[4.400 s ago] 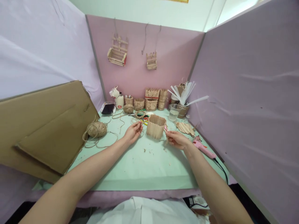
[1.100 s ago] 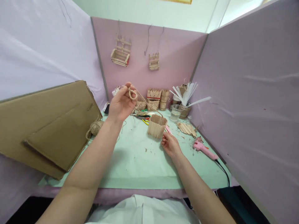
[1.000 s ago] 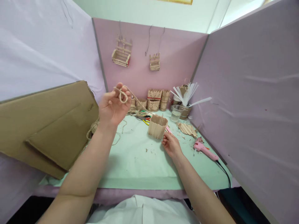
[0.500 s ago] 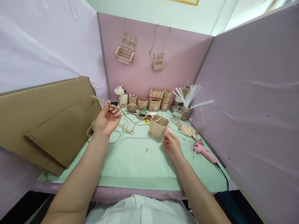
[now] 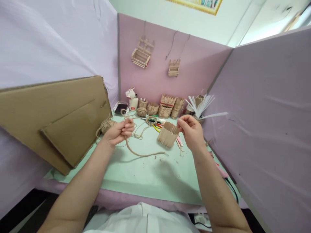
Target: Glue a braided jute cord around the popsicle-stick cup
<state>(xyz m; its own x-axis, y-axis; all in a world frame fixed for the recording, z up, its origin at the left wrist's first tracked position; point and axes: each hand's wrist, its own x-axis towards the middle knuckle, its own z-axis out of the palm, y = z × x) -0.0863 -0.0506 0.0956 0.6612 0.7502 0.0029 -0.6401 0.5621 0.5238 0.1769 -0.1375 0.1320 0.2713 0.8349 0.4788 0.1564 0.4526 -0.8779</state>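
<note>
Nearest: white shirt (image 5: pixel 143 220), then the front of the green cloth (image 5: pixel 150 181), w/ wood bits (image 5: pixel 156 157) scattered farther in. Pink glue gun (image 5: pixel 222 171) is off to the R, partly hidden by the R forearm (image 5: pixel 216 184).

L hand (image 5: pixel 118 133) is palm-up-ish, fingers curled in, thumb & index pinching a twine length (image 5: pixel 141 156). One part loops up past the fingertips; the tail drops below the hand, then sweeps R, its loose tip on the near side of the stick basket (image 5: pixel 167 134). So the twine's long run goes roughly L to R, in front of the basket — not around it.

R hand (image 5: pixel 194 132) is the nearer one to the basket, up at its R rim; basket's mouth faces up, slats upright-ish, broad side toward the person. R thumb & index tips are pressed together — can't tell if anything's btwn them, or if they touch the rim. L hand's well apart from the basket, on its other side.

Just R of the basket: pink tool (image 5: pixel 179 141). Behind: yellow-handled tool (image 5: pixel 156 128), twine coil (image 5: pixel 152 120); big twine ball (image 5: pixel 107 125) by the cardboard (image 5: pixel 73 126). Back row: phone (image 5: pixel 120 108), small twine ball (image 5: pixel 141 112), stick pots (image 5: pixel 165 111), white strips (image 5: pixel 200 105).
</note>
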